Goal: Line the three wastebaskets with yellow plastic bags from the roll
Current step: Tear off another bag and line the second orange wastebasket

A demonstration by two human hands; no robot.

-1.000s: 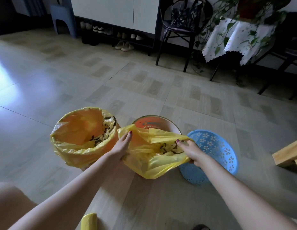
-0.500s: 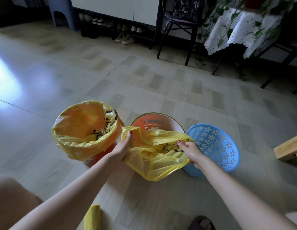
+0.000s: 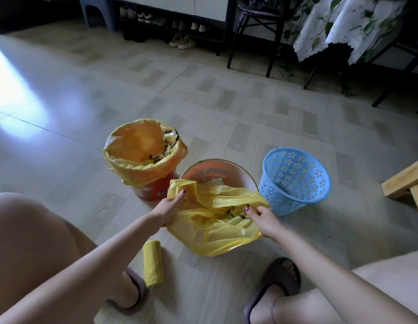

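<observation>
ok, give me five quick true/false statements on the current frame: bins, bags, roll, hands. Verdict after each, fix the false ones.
1. The left wastebasket already has a yellow bag over its rim. True.
2. The blue basket is lined. False: it is bare, with no bag in it.
3. Both hands hold the loose yellow bag at the middle wastebasket. True: the left hand and right hand grip it at either side.
4. The roll of bags sits inside the blue basket. False: it lies on the floor by the person's left foot.
5. The middle wastebasket's far rim is covered by the bag. False: that rim is bare.
</observation>
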